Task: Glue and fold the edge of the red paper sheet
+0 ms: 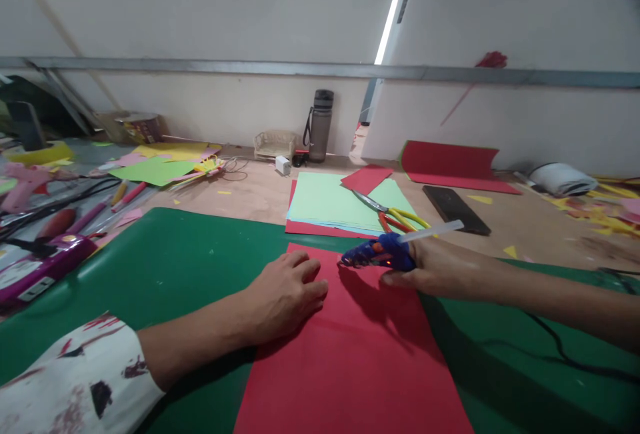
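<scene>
A large red paper sheet (345, 367) lies flat in front of me on a green mat (190, 267). My left hand (290, 294) rests on its left side, fingers loosely spread and slightly bent, holding nothing. Gripped in my right hand (425, 264) is a blue glue gun (383, 252), a clear glue stick (433, 231) jutting from its back end. Its nozzle points left, close to the sheet near the far edge; whether it touches the paper I cannot tell. A small orange light glows on the gun's body.
Beyond the sheet, scissors (385, 209) lie on a stack of pale green paper (320, 201), with a phone (455, 209) to the right. A dark bottle (321, 127) stands by the wall. At left are a purple power strip (45, 267) and a pink glue gun (25, 184). A black cord (560, 347) crosses the mat.
</scene>
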The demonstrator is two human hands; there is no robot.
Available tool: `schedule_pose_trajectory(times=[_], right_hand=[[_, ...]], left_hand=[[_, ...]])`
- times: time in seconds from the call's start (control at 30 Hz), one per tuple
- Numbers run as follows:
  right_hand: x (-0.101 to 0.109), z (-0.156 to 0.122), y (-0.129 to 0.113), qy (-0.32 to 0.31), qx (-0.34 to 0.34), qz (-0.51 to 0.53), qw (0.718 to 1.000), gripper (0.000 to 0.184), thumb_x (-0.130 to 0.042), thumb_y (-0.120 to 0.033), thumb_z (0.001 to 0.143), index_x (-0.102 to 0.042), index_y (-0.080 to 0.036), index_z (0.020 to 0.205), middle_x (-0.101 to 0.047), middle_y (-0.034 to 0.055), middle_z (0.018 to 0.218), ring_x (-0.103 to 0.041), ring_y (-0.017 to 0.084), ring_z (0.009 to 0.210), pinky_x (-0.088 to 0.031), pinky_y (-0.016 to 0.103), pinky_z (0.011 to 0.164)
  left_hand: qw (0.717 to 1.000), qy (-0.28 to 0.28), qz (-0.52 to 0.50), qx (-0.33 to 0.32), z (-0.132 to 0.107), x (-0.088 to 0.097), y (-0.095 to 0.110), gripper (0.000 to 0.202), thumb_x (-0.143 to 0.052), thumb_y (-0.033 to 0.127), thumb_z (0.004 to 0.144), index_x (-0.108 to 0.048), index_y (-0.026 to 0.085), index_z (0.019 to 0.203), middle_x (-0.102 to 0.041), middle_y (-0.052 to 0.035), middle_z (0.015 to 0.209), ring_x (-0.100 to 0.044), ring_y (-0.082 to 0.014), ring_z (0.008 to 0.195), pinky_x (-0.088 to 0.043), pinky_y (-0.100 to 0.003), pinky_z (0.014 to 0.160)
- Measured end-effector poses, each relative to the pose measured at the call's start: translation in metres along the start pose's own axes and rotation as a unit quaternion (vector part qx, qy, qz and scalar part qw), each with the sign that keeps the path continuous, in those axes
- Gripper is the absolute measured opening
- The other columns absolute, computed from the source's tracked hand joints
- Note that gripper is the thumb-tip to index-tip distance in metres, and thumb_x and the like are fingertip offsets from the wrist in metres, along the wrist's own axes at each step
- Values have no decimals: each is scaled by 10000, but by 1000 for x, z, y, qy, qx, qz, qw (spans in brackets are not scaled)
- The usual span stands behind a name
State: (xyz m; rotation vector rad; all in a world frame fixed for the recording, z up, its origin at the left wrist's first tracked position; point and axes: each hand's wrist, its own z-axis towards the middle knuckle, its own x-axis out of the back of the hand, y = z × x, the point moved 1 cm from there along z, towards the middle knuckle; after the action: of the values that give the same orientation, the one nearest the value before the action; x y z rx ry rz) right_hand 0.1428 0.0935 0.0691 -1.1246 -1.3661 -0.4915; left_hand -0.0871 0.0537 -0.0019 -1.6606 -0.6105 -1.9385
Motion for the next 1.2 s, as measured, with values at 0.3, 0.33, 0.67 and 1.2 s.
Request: schedule_pose_trajectory(times=[0.3,0.33,0.67,1.2], right_hand=[[-8,-5,7,-19,-45,116,992,196,-618,-392,699,-680,-229,789,-553,-30,584,-437,122,498,-307,225,449],[-11,-6,10,-7,-61,154,986,222,-626,-413,699,-674,-231,817,-534,-35,547,-412,115,465,-288,226,428],[-59,-16,17,77,-150,641,749,311,-670,-493,712,-604,-201,800,-591,-4,590,-556,145,526,-451,273,497],[-71,-17,19,99,-129,658,735,361,-737,-508,622,-636,-182,740,-627,9,639,-610,154,592,-496,275,572]], left_hand=[[1000,-3,-13,2,1,3,1,213,-399,273,914,-564,171,828,-572,-76,919,-493,-221,917,-419,-338,756],[1000,0,-17,4,1,4,2,207,-409,274,909,-568,172,823,-578,-72,917,-500,-219,915,-420,-334,760],[913,65,-122,383,-20,34,-58,299,-402,304,873,-606,149,1028,-677,-96,851,-606,-228,809,-405,-307,689],[882,91,-246,391,9,11,-24,188,-506,163,710,-607,131,866,-491,36,568,-441,-106,533,-315,-220,531]])
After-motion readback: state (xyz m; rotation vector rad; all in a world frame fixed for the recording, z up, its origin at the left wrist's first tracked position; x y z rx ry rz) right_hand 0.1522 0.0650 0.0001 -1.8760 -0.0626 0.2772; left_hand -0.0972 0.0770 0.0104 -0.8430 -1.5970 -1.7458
